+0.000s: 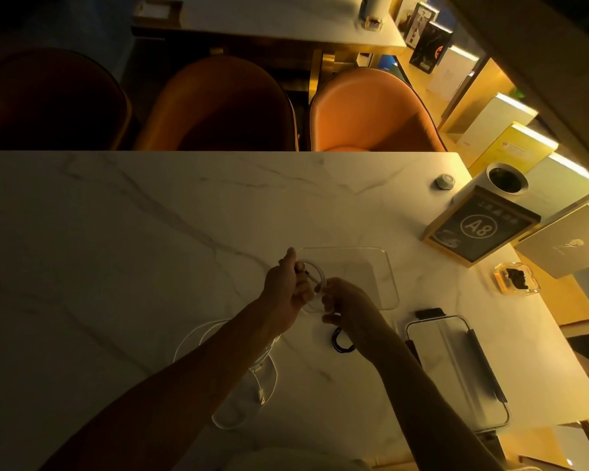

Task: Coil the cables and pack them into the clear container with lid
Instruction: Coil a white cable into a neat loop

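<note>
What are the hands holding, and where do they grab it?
Both hands hold a white cable being coiled. The left hand grips the coil's left side; the right hand pinches its lower right. The rest trails onto the table.

"A8" in a white circle on the dark face of a framed table sign (480, 226) at the right of the marble table (150, 232). Row of small marks above the circle, too small to read. Vertical lettering on a black box (419, 27) on the far shelf, blurred, not legible. Red round logo on the black box beside it (434, 45), with a small word at its foot, unreadable. Pale emblem on a grey box (568, 244) right of the sign, no letters made out. Nothing else legible.
</note>
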